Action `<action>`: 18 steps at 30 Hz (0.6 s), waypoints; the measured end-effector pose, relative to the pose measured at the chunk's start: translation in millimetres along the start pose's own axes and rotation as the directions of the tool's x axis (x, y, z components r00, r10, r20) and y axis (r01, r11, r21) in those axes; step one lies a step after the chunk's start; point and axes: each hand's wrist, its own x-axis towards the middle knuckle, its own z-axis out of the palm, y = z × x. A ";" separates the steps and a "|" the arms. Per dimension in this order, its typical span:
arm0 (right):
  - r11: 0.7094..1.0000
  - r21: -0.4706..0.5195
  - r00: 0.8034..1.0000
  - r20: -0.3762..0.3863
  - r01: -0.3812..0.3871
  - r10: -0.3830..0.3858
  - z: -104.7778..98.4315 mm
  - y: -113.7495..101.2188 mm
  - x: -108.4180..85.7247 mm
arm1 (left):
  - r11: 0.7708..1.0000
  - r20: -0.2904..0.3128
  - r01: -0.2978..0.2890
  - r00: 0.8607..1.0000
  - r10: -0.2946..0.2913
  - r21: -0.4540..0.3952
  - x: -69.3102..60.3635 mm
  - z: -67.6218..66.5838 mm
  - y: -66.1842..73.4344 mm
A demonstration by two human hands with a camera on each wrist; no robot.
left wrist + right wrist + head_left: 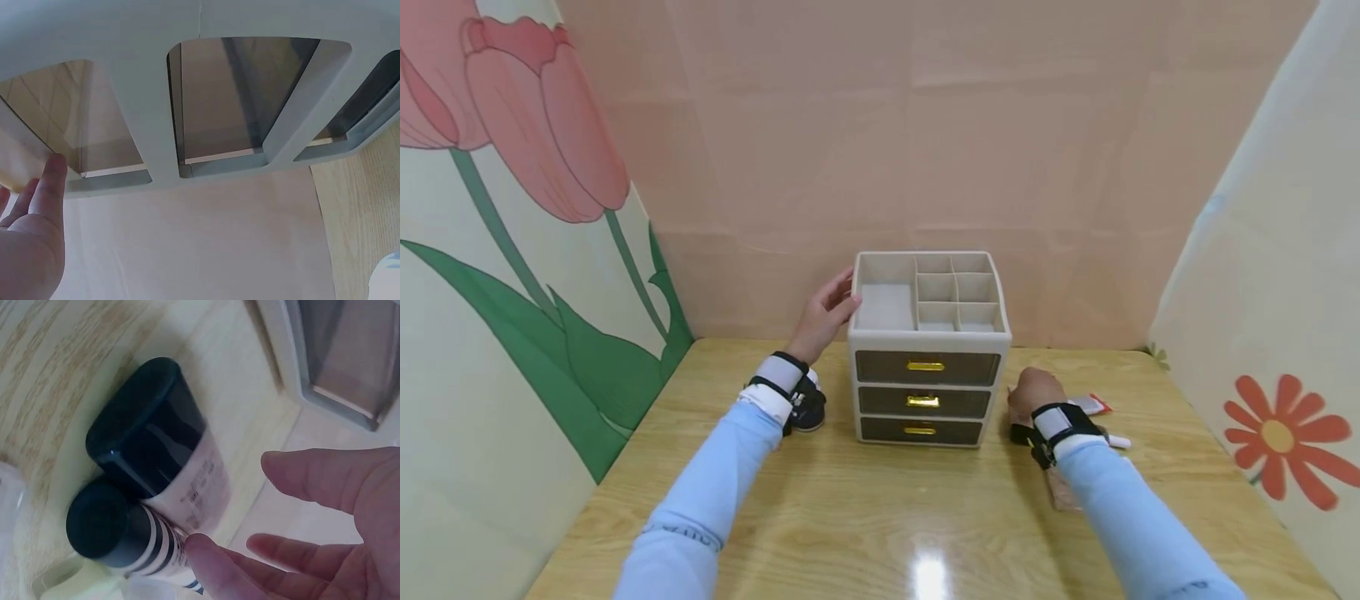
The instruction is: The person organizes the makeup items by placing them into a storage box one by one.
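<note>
A cream drawer organizer [930,336] with three dark drawers and gold handles stands upright on the table. My left hand [825,317] touches its upper left side; in the left wrist view the fingers [55,187] lie nearly straight against the frame. To the organizer's right, my right hand [1036,392] hovers low over some small items. Seen from the right wrist, thumb and fingers are spread apart with nothing between them. The index fingertip [201,545] is by a striped bottle [103,522], and a flat pink bottle with a black cap [140,431] lies beside it.
A dark and white item [809,404] sits left of the organizer, partly behind the left wrist. Right of the right hand are a red-edged packet [1092,405] and a white stick-like item [1118,442]. A pinkish item [1063,492] lies under the right forearm.
</note>
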 end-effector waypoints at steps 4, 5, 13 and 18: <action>1.000 -0.026 1.000 0.012 -0.006 0.006 6.2 -3.2 3.7 | 1.000 0.004 0.005 1.000 -0.005 -0.009 -0.7 -0.4 -1.9; 1.000 -0.028 1.000 0.016 -0.006 0.006 8.1 -3.6 5.4 | 1.000 0.004 0.008 1.000 -0.008 -0.008 -1.0 -0.7 -2.2; 0.994 -0.107 1.000 -0.008 0.001 -0.001 19.1 -2.9 20.7 | 1.000 0.031 0.004 1.000 -0.004 0.005 -1.2 -3.1 -0.7; 0.993 -0.116 0.999 0.004 -0.033 0.033 22.6 -6.5 21.9 | 1.000 0.038 0.009 0.999 -0.009 0.002 -1.0 -3.1 -1.6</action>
